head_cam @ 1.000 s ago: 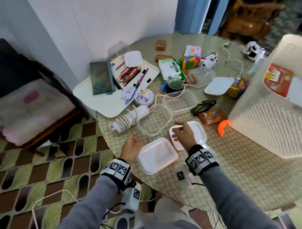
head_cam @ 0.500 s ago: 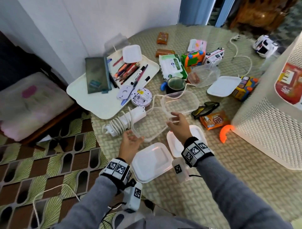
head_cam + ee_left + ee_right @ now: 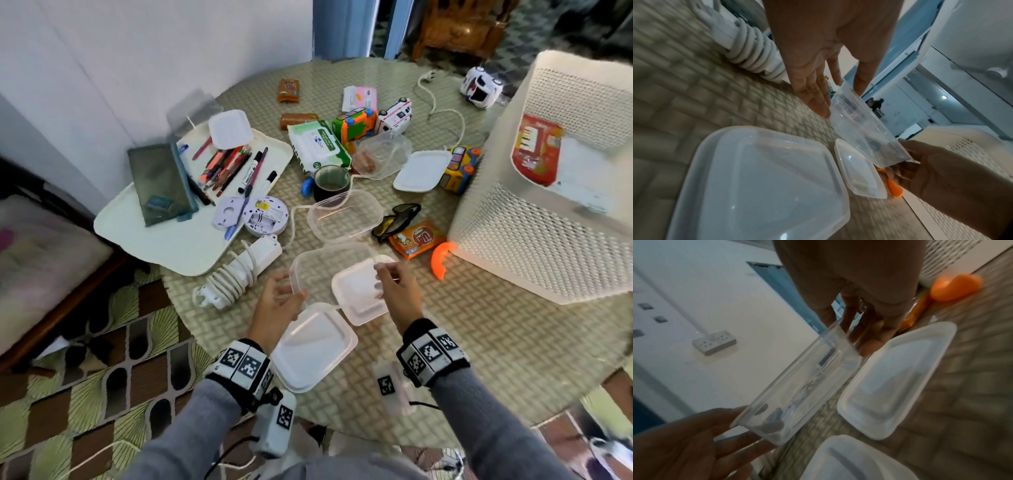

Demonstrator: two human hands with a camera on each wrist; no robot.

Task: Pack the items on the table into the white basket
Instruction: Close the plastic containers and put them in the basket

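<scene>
Woven matting covers the round table (image 3: 479, 342), which is cluttered throughout. Nearest you lies a large white lid (image 3: 313, 346); just beyond it, a smaller white lid (image 3: 359, 294). Above these you hold the clear container (image 3: 322, 267) off the surface: your left hand (image 3: 277, 305) pinches its left wall between thumb and fingers, and your right hand (image 3: 397, 291) grips its right end. The white basket (image 3: 534, 246) stands to the right, well apart. Farther away lies a second clear container (image 3: 344, 216). Risk, as judged: the thin, slick walls may flex and slip during transfer, or the tub may strike the basket rim.
</scene>
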